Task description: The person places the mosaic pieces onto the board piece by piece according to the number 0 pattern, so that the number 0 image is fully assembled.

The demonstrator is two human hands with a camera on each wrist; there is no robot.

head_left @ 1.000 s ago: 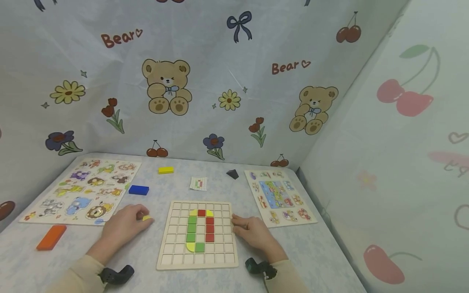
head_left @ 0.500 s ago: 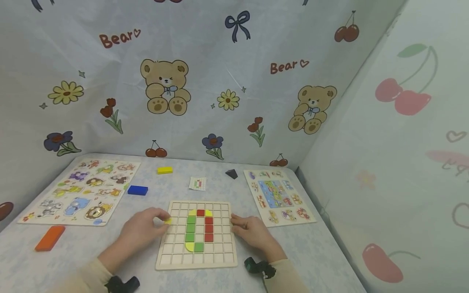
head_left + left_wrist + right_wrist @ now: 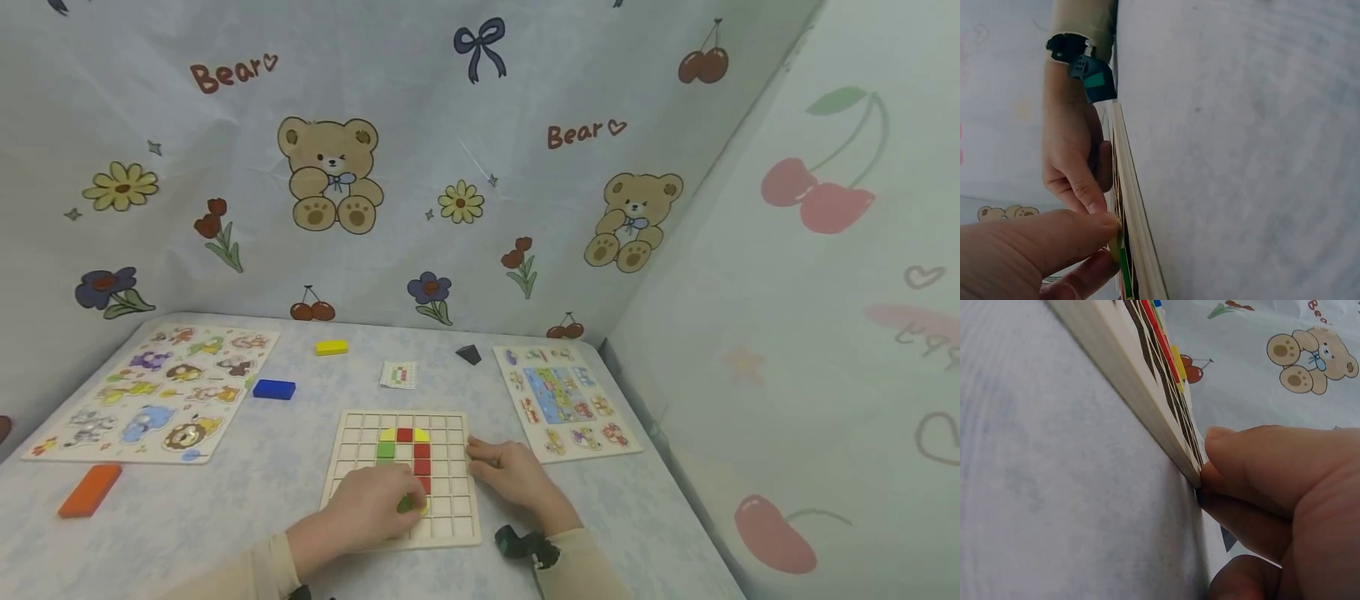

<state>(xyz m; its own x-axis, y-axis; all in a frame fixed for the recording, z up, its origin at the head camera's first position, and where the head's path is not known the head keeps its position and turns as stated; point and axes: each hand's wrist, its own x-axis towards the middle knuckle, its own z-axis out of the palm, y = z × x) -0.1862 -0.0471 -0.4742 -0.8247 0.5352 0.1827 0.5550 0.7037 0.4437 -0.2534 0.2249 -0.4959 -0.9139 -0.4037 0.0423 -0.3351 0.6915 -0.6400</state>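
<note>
In the head view, a wooden grid board (image 3: 450, 527) lies on the table with red tiles (image 3: 422, 451), green tiles (image 3: 386, 450) and yellow corner tiles (image 3: 422, 435) set in it. My left hand (image 3: 375, 504) is over the lower middle of the board and hides several squares. Between its thumb and finger it pinches a yellow tile (image 3: 1114, 249), right beside a green tile (image 3: 1125, 269) in the left wrist view. My right hand (image 3: 517, 479) touches the board's right edge, its fingertips against the wooden side (image 3: 1147, 412) in the right wrist view.
A small pattern card (image 3: 398, 374) lies behind the board. Around it are a blue block (image 3: 273, 389), a yellow block (image 3: 331, 347), a black piece (image 3: 468, 354) and an orange block (image 3: 90, 491). Animal puzzle boards lie left (image 3: 150, 392) and right (image 3: 567, 404).
My left hand has carried the yellow tile rightward from the table left of the board to over the lower row of coloured tiles. My right hand stays at the right edge.
</note>
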